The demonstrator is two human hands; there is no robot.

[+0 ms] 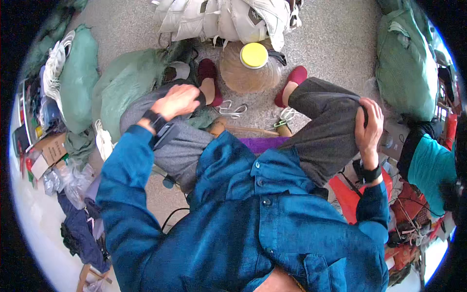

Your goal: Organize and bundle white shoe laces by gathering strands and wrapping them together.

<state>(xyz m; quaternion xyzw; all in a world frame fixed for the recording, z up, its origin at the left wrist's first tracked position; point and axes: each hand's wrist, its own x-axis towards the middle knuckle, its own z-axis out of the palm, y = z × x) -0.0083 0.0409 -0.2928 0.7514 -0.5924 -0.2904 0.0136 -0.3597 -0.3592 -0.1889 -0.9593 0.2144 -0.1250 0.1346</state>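
Note:
My left hand (177,101) lies palm down over my left knee, its fingers draped toward the inner side and holding nothing I can see. Over my right knee, my right hand (371,121) rests open, with the fingers stretched across the grey trousers (323,104). Between my feet stands a rounded, clear brownish plastic jar (250,78) with a yellow lid (254,55); neither hand touches it. Just beyond the jar sits a heap of white shoes (219,22). Loops of white cord (233,109) lie on the floor nearer to me.
Green sacks (124,80) stand by my left leg, and another green sack (406,68) is at the far right. A cardboard box (51,148) and clear plastic bags (73,182) are at left. Turquoise cloth (430,168) and red items lie at right.

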